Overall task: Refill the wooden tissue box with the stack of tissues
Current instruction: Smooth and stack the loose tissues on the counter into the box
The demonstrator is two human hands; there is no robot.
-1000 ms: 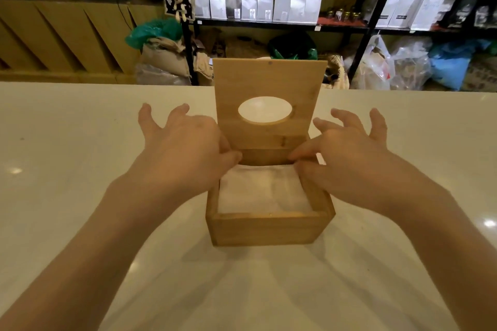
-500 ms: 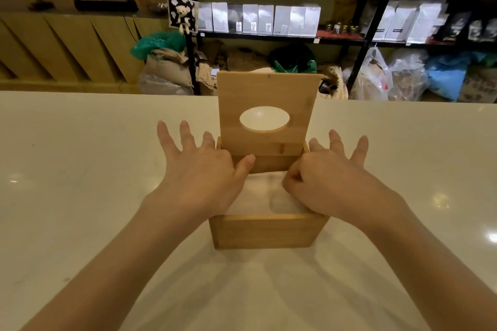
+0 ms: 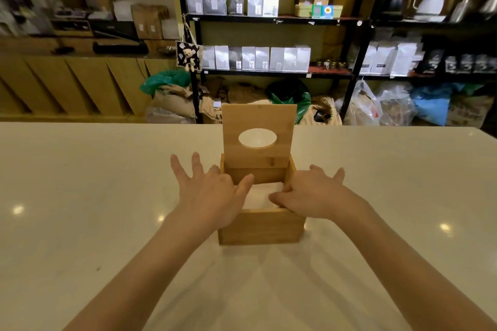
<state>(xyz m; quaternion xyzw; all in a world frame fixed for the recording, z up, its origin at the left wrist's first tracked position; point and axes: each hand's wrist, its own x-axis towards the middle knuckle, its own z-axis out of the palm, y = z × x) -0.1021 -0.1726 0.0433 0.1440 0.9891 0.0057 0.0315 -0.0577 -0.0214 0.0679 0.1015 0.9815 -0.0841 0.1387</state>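
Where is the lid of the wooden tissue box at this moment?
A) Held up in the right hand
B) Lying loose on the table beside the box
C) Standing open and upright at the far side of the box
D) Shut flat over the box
C: the lid stands upright behind the wooden tissue box, its oval opening facing the camera, while tissues show inside.

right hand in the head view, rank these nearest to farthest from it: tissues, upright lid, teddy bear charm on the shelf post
1. tissues, in the wooden box under the right hand.
2. lid, standing open at the box's far edge.
3. teddy bear charm, far back left on the shelf post.
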